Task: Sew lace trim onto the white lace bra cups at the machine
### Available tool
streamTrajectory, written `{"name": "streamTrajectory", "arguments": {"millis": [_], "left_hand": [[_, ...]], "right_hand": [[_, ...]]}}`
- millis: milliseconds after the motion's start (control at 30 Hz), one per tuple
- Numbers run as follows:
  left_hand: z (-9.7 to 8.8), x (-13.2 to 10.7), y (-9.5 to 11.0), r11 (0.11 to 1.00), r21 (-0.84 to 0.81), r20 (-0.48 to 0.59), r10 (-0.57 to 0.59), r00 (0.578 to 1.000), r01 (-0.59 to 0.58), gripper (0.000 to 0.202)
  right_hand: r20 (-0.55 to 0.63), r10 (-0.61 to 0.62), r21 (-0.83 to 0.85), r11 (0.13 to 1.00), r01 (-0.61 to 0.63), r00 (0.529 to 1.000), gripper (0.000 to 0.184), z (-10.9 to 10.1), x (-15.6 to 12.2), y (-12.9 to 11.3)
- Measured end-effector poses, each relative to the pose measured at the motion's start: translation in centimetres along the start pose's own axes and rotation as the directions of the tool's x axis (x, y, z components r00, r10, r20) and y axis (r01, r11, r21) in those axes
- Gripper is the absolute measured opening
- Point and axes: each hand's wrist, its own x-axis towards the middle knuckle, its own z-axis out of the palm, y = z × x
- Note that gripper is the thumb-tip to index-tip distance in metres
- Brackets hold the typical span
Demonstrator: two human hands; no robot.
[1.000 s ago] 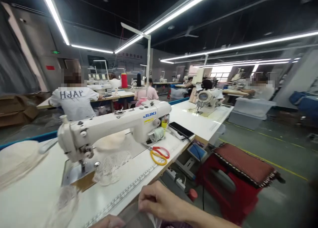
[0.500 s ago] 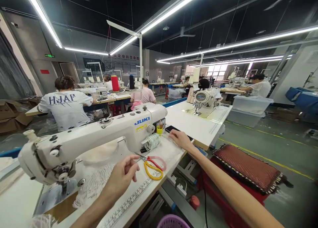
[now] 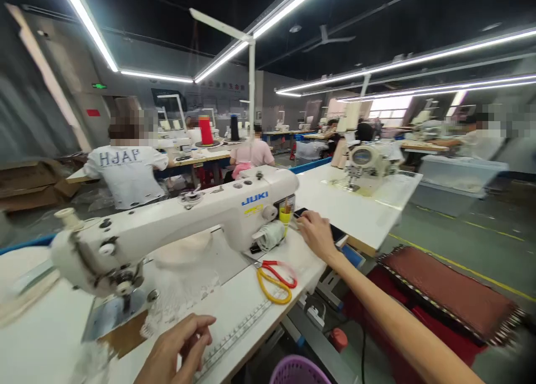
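My left hand (image 3: 180, 348) hangs over the front of the sewing table, fingers loosely bent and apart, holding nothing. Beside it lies white fringed lace (image 3: 176, 294), spread under the arm of the white sewing machine (image 3: 184, 205). Scissors (image 3: 274, 281) with yellow and red handles rest on the tabletop between my hands, blades toward the machine. My right hand (image 3: 316, 236) is at the table's right end, by a dark phone-like slab (image 3: 337, 234). Its fingers are bent down and together; what they pinch, if anything, is hidden. A bundle of pale cord (image 3: 270, 236) lies near a yellow cup (image 3: 285, 219).
A printed ruler (image 3: 240, 328) runs along the table's front edge. Below is a purple basket (image 3: 297, 370). To the right stands a stool with a brown cushion (image 3: 448, 292). Another machine (image 3: 368, 161) stands on the adjoining table. Several people sit at machines beyond.
My left hand has drawn back from the scissors, down and toward me. My right hand stays near the table's right end. The whole view has shifted, with some blur.
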Motion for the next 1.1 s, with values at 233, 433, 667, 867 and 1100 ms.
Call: {"name": "streamTrajectory", "arguments": {"millis": [233,433,667,867,1100], "left_hand": [[-2.4,-1.5,1.1,0.973,0.174,0.046,0.145,0.988,-0.151,0.023],[-4.1,-3.8,-0.8,0.931,0.278,0.024,0.241,0.970,-0.238,0.023],[-6.5,-5.7,-4.8,0.832,0.444,-0.091,0.412,0.907,-0.333,0.024],[-6.7,-0.8,-2.4,0.854,0.466,0.030,0.248,0.968,-0.233,0.026],[-5.1,9.4,-3.1,0.669,0.738,0.057,0.066,0.996,-0.087,0.038]], "right_hand": [[0.059,-0.704,0.612,0.585,0.532,0.707,0.015,-1.2,-2.4,-13.4],[0.239,-0.643,0.608,0.683,0.405,0.727,0.021,5.3,5.2,-25.4],[0.469,-0.532,0.499,0.818,0.287,0.705,0.029,12.2,9.4,-26.8],[0.479,-0.479,0.439,0.856,0.272,0.735,0.029,12.5,8.9,-25.1],[0.302,-0.457,0.396,0.858,0.327,0.836,0.020,9.5,7.9,-24.2]]}}
